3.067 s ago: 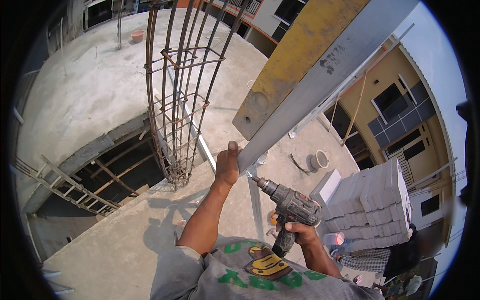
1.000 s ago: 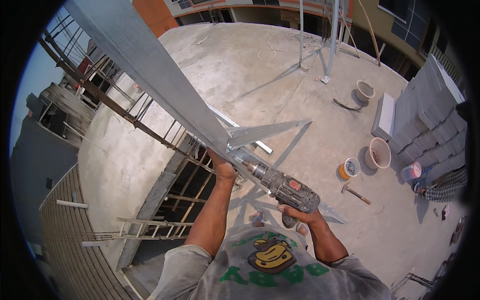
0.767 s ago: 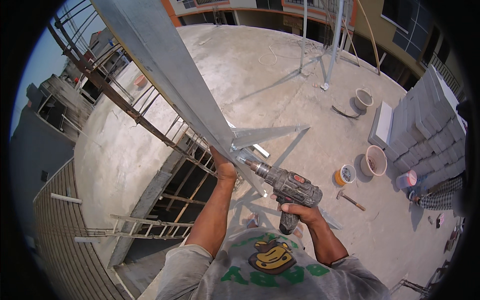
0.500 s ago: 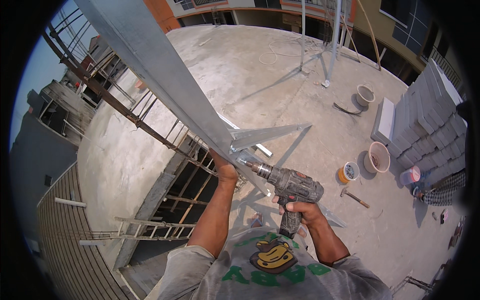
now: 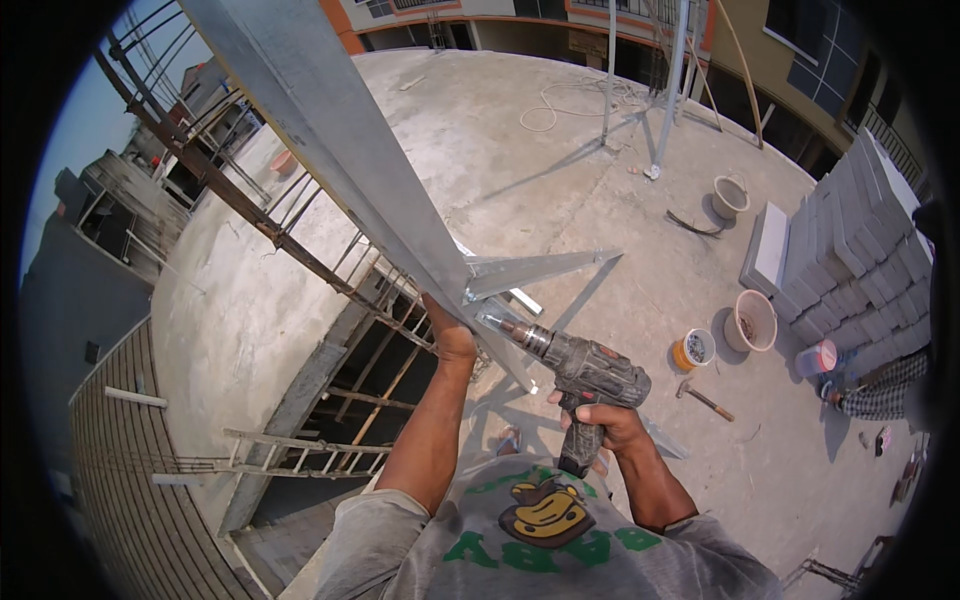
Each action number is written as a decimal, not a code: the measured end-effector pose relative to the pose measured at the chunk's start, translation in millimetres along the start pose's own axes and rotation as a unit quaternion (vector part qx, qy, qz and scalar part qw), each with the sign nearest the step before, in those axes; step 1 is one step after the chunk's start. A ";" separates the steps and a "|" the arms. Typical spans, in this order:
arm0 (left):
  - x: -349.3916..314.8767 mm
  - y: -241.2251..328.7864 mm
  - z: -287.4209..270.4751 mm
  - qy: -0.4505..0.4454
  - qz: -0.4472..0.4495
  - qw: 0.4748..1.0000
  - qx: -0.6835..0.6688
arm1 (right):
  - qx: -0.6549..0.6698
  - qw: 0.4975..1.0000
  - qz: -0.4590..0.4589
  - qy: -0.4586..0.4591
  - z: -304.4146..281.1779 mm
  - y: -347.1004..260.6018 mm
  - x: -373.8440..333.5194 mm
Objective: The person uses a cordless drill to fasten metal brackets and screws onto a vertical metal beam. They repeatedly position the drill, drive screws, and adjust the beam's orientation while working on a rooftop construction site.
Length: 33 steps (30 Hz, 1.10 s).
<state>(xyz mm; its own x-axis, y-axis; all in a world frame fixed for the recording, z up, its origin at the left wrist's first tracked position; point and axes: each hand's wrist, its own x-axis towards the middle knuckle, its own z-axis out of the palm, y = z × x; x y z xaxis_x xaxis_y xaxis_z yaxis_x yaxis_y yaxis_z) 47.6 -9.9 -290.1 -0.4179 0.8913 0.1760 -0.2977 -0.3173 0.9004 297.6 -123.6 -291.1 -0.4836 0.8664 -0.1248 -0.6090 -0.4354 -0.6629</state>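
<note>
The drill (image 5: 600, 372) looks matt, the metal beam (image 5: 345, 140) smooth.

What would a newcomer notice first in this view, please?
Probably the long grey metal beam, slanting from the top left to the middle, with the left hand at its lower end. Next, near that end, comes the dark drill in the right hand. On the right stands a stack of pale blocks.
</note>
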 end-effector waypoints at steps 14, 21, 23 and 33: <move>-2.4 11.9 16.3 0.028 -0.038 0.996 -0.075 | -0.162 0.985 -0.032 0.041 27.7 -24.7 -12.4; -4.0 12.4 15.0 0.020 -0.069 0.989 -0.128 | -0.240 0.969 -0.047 0.029 42.1 -43.6 -14.6; -6.1 14.6 18.0 0.012 -0.046 0.992 -0.117 | -0.265 0.963 -0.038 0.031 43.0 -48.6 -15.1; -10.2 17.4 21.9 0.015 -0.055 0.995 -0.078 | -0.281 0.958 -0.037 0.042 53.3 -56.4 -17.5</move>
<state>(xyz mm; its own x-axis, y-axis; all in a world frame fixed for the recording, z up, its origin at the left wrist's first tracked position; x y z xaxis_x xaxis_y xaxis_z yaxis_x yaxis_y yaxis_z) 65.5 -17.4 -267.5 -0.4003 0.9140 0.0660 -0.4722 -0.2674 0.8400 306.9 -127.3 -212.3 -0.3847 0.9170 -0.1053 -0.1943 -0.1920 -0.9620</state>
